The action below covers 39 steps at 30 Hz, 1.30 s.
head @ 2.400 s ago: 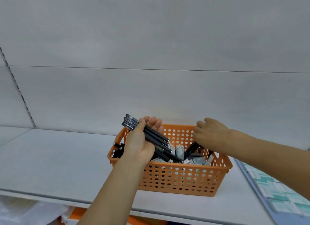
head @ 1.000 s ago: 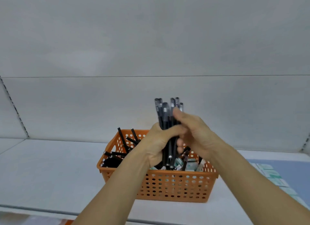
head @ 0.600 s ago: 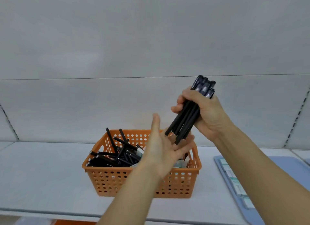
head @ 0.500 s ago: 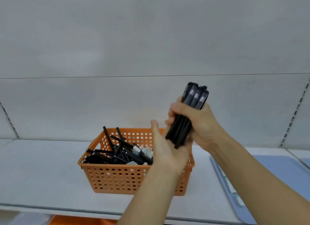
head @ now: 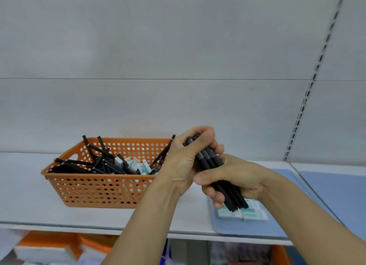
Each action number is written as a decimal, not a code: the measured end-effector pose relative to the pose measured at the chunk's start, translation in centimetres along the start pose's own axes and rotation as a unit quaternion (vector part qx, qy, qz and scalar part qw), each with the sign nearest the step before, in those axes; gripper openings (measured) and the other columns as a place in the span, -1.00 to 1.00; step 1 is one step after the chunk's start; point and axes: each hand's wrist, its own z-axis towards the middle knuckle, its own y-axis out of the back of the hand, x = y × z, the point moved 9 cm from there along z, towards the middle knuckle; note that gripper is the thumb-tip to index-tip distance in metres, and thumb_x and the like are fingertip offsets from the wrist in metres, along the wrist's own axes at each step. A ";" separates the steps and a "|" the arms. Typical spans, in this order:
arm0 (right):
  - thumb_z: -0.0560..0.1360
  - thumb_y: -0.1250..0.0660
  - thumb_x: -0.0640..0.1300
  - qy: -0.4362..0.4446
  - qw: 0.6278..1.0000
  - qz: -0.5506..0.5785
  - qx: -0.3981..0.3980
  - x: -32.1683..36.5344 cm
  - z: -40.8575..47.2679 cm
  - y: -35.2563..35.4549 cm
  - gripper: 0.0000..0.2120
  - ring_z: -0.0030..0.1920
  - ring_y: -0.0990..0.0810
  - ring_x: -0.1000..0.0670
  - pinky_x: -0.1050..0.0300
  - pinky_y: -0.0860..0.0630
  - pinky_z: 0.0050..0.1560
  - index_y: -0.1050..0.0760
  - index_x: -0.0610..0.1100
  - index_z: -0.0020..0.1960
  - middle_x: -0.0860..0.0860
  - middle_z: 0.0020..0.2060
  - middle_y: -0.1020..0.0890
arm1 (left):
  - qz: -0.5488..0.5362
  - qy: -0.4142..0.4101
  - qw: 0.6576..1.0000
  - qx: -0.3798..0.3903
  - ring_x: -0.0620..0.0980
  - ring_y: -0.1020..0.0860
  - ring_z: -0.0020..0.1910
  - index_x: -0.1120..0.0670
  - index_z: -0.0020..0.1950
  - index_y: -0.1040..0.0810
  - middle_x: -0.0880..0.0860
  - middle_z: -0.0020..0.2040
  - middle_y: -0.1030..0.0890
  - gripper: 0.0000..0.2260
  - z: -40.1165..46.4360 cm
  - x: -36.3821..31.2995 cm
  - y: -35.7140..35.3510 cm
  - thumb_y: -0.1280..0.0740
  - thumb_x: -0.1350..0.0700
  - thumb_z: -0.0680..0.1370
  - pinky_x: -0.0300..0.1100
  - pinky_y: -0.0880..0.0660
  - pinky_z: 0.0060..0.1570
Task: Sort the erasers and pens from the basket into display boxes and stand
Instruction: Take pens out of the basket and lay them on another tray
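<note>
Holding a bundle of black pens [head: 214, 172] right of centre in the frame, I judge them light and stiff, but smooth-barrelled and likely to slide past one another, so the bundle wants a grip round its middle with the ends kept level. My left hand [head: 185, 160] wraps the upper end, fingers curled over the tops; my right hand [head: 231, 177] clamps the lower half, thumb across the front, and the bundle slants down to the right. Its lower tips hang over packaged erasers [head: 251, 211] lying on a blue tray [head: 247, 226] at lower right (the stand itself I cannot see). More pens and erasers remain in the orange basket [head: 103, 187] at centre left, on the white shelf [head: 25, 197]. Both forearms reach up from the bottom edge.
</note>
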 end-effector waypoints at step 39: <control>0.48 -0.30 -0.06 -0.203 0.730 -0.361 -0.543 -13.6 -22.9 25.1 -0.77 -0.19 -0.53 -0.12 0.07 -0.44 -0.33 -0.33 -0.14 0.04 -0.03 -0.21 -0.50 | 0.476 0.062 0.852 0.209 -0.19 -0.29 0.39 -0.11 0.43 -0.31 -0.17 0.39 -0.34 -0.59 0.1 24.1 -15.5 -0.24 -0.14 0.59 -0.34 -0.23 0.28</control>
